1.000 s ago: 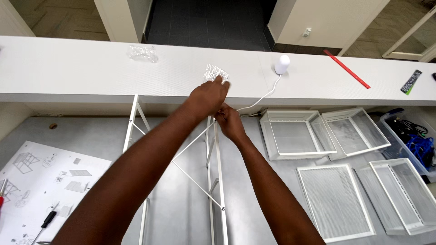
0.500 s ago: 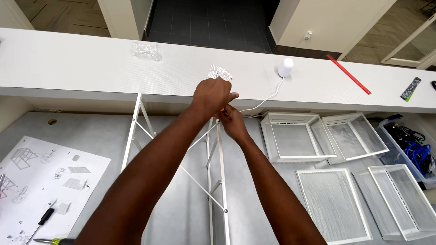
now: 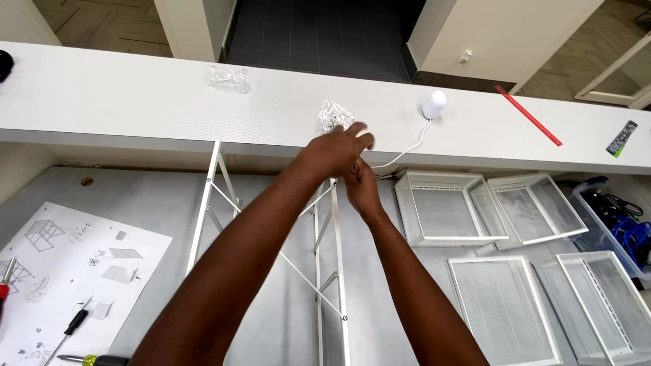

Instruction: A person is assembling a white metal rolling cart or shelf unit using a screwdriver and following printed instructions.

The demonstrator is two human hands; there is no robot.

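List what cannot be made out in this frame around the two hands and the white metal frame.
- Head view: the left hand covers the top of the white metal frame, so the joint there is hidden.
- The right hand has its fingertips tucked under the left; whether either grips anything is unclear.
- The crumpled clear bag is partly hidden by the left fingers; its contents are too small.
- The screwdriver is cut off by the bottom edge.

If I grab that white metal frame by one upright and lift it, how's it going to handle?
Probably light: the frame is thin white tubing with slim diagonal braces. It may flex or rack, since those braces look wiry. Being tall and narrow and leaning at the shelf, it could swing or tip when lifted.
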